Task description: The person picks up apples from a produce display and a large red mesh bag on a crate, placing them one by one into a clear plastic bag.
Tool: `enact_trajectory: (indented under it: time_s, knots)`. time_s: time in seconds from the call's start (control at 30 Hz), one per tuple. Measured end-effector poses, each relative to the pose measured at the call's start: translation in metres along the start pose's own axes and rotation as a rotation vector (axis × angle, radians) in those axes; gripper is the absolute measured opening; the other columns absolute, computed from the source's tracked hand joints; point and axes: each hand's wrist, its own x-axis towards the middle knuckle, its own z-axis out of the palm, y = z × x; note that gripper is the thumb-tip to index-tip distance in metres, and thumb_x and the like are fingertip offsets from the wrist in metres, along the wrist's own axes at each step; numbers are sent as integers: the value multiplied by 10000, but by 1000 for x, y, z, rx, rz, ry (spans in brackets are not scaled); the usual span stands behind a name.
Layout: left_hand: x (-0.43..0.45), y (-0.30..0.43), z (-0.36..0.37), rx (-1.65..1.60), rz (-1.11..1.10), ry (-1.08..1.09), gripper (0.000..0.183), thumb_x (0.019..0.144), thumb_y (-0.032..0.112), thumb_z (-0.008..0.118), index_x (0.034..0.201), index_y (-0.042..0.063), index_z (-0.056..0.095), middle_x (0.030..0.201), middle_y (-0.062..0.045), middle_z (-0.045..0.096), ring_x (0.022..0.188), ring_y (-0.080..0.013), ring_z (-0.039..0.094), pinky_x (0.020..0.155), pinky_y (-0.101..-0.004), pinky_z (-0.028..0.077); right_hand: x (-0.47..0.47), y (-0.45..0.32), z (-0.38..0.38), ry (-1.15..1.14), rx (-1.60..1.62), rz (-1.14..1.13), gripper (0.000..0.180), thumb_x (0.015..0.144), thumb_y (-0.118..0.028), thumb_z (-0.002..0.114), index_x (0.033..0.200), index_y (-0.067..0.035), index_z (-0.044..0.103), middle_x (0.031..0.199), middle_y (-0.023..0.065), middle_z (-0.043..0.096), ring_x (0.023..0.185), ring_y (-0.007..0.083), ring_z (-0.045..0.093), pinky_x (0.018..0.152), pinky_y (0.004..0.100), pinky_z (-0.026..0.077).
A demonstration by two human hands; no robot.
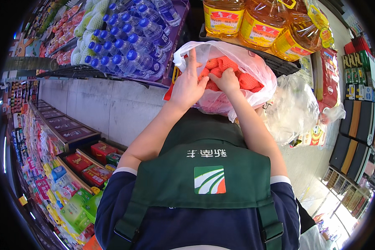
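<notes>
A white plastic bag (262, 75) gapes wide in front of me, with several round fruits in red foam nets (247, 80) inside. At the bag's left edge is my left hand (189, 81), its index finger pointing up against the film and its thumb over the opening. My right hand (226, 80) reaches over the near rim, fingers bent, touching or just above the netted fruits; the two hands' thumbs nearly meet. Whether either hand pinches anything cannot be made out. Another, translucent plastic bag (297, 106) with pale contents lies right of my right forearm.
Blue-capped water bottles (137, 43) stand in a purple tray at the upper left. Large cooking oil bottles (262, 25) stand on a black crate (281, 64) beyond the bag. Shelves with red gift boxes (95, 172) are at the lower left, and stacked cartons (356, 70) at the right.
</notes>
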Motion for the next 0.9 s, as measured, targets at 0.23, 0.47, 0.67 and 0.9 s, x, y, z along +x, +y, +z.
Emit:
enact_trajectory:
  time_s: [0.23, 0.47, 0.67, 0.9]
  knots:
    - [-6, -5, -9, -135, -34, -43, 1018, 816, 84, 694, 1515, 66, -45, 1199, -247, 571, 885, -362, 647, 754, -419, 528, 6, 11, 10, -6, 551, 174, 716, 660, -251, 758, 1192, 71, 402, 1078, 238, 627, 1014, 369, 626, 891, 421, 500]
    - [7, -15, -20, -309, 26, -79, 1024, 864, 74, 668, 1505, 75, -130, 1227, -255, 560, 838, -268, 691, 725, -342, 548, -12, 62, -21, -425, 1872, 275, 521, 671, -78, 534, 1190, -51, 567, 1232, 124, 584, 1159, 310, 554, 1014, 509, 435]
    - [17, -23, -21, -415, 68, -128, 1006, 876, 64, 652, 1510, 90, -129, 1219, -262, 563, 838, -258, 688, 746, -333, 538, -39, 39, -53, -449, 2063, 209, 463, 730, -68, 501, 1188, -43, 563, 1231, 141, 577, 1189, 329, 532, 1000, 582, 437]
    - [27, -27, -29, -206, 337, 23, 987, 851, 107, 685, 1523, 67, -37, 1287, -283, 510, 1132, -377, 578, 963, -419, 457, -29, 26, -32, -165, 895, 177, 496, 844, -160, 572, 1317, -26, 500, 1306, 170, 551, 1208, 276, 524, 990, 367, 428]
